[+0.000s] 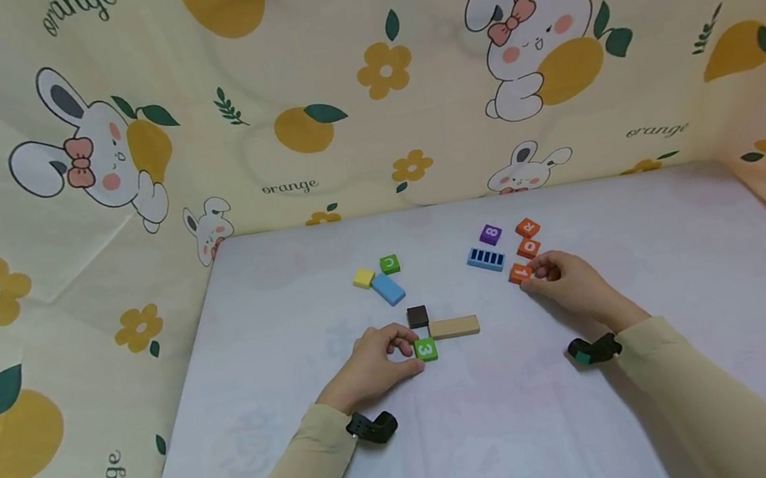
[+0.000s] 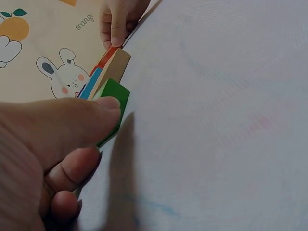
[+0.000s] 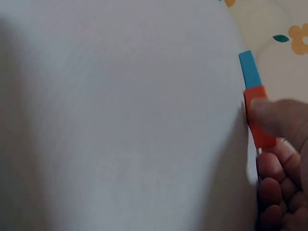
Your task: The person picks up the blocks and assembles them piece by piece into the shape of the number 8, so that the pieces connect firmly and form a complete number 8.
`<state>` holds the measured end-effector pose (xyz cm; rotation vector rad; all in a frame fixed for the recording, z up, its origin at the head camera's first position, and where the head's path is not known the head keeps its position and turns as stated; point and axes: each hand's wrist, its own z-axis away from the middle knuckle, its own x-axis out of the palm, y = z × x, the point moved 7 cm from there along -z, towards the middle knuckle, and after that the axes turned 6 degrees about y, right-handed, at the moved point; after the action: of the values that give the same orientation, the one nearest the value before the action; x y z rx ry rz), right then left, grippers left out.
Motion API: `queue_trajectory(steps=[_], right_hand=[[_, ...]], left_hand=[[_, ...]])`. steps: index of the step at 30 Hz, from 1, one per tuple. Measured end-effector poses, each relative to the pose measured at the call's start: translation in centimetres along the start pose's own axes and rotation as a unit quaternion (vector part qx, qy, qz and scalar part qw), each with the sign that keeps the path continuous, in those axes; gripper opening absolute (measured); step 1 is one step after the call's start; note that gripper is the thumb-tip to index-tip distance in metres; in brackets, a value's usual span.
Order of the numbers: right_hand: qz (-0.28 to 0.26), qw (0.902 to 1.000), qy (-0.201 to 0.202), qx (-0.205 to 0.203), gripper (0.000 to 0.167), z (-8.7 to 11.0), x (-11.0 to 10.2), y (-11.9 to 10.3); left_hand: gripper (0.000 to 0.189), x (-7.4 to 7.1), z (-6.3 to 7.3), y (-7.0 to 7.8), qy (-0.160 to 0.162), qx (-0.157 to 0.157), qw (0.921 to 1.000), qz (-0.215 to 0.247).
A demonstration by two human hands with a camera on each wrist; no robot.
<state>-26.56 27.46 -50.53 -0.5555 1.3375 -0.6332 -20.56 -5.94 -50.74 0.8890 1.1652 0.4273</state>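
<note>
My left hand (image 1: 377, 363) pinches a green block marked 3 (image 1: 426, 349), its thumb lying against the block in the left wrist view. Right behind that block are a black block (image 1: 417, 317) and a long tan wooden block (image 1: 454, 328). Farther right, my right hand (image 1: 577, 287) grips an orange-red block marked 1 (image 1: 520, 272) between thumb and fingers; the thumb covers part of its side in the right wrist view. Beyond it, orange blocks marked O (image 1: 528, 248) and R (image 1: 527, 227) form a row. A blue block with dark slots (image 1: 486, 259) lies left of them.
A purple block (image 1: 491, 234) lies behind the slotted one. At the back left, a yellow block (image 1: 363, 278), a plain blue block (image 1: 388, 289) and a green letter block (image 1: 390, 264) sit together. A patterned cloth (image 1: 395, 127) hangs behind the white tabletop (image 1: 508, 438).
</note>
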Motion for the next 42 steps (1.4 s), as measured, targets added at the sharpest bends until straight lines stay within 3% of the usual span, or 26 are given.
queue_trajectory(steps=[6, 13, 21, 30, 42], right_hand=[[0.013, 0.9996, -0.018, -0.016, 0.051, 0.4, 0.5, -0.7], [0.015, 0.9967, -0.062, -0.050, 0.047, 0.7, 3.0, -2.9], [-0.006, 0.9924, -0.094, -0.078, 0.039, 0.4, 5.0, -4.9], [-0.031, 0.9869, -0.120, -0.103, 0.036, 0.4, 5.4, -5.5], [-0.039, 0.9857, -0.131, -0.098, 0.030, 0.6, 5.2, -5.1]], left_hand=[[0.030, 0.1, -0.2, -0.1, -0.002, -0.006, 1.0000, -0.004], [0.029, 0.1, -0.1, -0.4, -0.002, -0.022, 0.9997, 0.003], [0.030, 0.1, -0.3, -0.4, 0.003, -0.006, 1.0000, 0.000], [0.028, -0.1, -0.1, -0.2, 0.007, 0.000, 1.0000, 0.005], [0.028, 0.1, -0.1, -0.2, 0.006, -0.001, 1.0000, 0.001]])
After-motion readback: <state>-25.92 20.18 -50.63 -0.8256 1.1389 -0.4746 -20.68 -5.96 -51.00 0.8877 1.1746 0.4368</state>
